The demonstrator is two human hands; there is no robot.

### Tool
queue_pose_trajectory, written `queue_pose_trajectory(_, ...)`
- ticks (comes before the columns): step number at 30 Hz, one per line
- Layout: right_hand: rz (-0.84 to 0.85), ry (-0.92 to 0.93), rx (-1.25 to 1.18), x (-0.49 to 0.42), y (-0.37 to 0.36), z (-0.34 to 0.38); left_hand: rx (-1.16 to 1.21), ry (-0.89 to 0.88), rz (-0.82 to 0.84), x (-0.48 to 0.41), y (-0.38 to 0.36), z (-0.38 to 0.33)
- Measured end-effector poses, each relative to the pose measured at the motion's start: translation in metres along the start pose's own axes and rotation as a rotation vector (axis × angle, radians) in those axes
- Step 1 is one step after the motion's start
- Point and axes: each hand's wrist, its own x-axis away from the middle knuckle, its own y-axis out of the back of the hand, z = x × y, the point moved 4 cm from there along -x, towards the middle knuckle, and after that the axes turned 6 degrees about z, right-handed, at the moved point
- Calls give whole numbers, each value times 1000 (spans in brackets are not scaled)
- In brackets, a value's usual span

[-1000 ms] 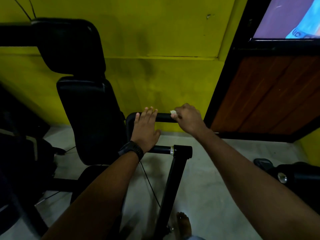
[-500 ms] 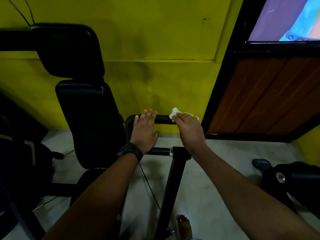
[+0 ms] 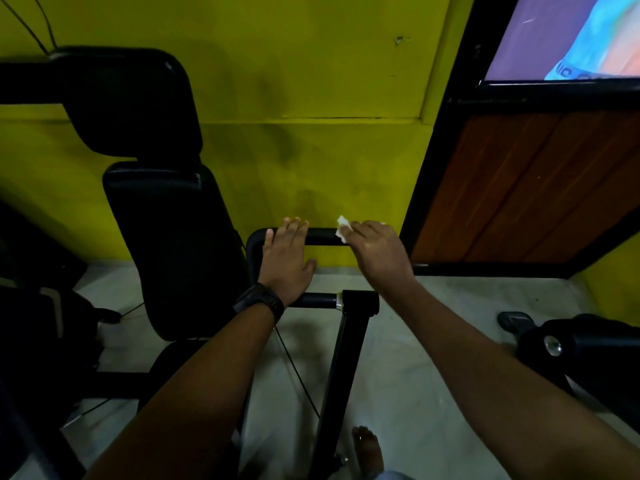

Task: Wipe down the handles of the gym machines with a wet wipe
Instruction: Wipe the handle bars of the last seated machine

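Head view showed the black handle (image 3: 323, 236) partly covered: its right end was hidden under the right hand (image 3: 379, 251), whose grip pinched a white wipe (image 3: 343, 226) on the bar, only a corner visible. The left hand (image 3: 287, 261) lay on the bar, grip spread flat. Equipment at left was too dark to make out. The floor (image 3: 433, 341) was pale, the wall (image 3: 311, 81) yellow.
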Motion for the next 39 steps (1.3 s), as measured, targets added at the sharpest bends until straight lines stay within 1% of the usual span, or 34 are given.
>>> queue_pose_trajectory(3, 25, -23, 84, 22, -13, 12, 2, 2, -6, 0, 0, -2)
queue_pose_trajectory(7, -48, 16, 33, 36, -13, 19, -16, -2, 9, 0, 0, -1)
queue_pose_trajectory(11, -42, -80, -23, 21, -12, 12, -12, 4, 12, -1, 1, -1)
queue_pose_trajectory(15, -99, -196, -61, 19, -14, 19, 6, 10, 13, -1, 1, -2)
queue_pose_trajectory(19, 37, -260, 4, 13, -9, 22, 7, 8, 18, 0, 2, -1)
queue_pose_trajectory(21, 70, -255, 23, 19, -9, 22, 4, 3, 25, 1, 3, -1)
queue_pose_trajectory(25, 84, -225, 101, 33, -16, 19, 25, -7, 12, 2, 5, -3)
queue_pose_trajectory(28, 113, -271, 107, 11, -18, 16, 21, -2, 10, 1, 4, -3)
queue_pose_trajectory(30, 102, -298, 109, 3, -18, 17, 13, 1, 8, 1, 4, -4)
queue_pose_trajectory(33, 73, -284, 128, 12, -19, 18, 22, -11, 27, 2, 4, -3)
queue_pose_trajectory(37, 98, -300, 80, -9, -5, 21, 26, -39, 45, 2, 8, 1)
queue_pose_trajectory(39, 179, -312, 35, -26, -1, 20, 34, -53, 48, 3, 9, 4)
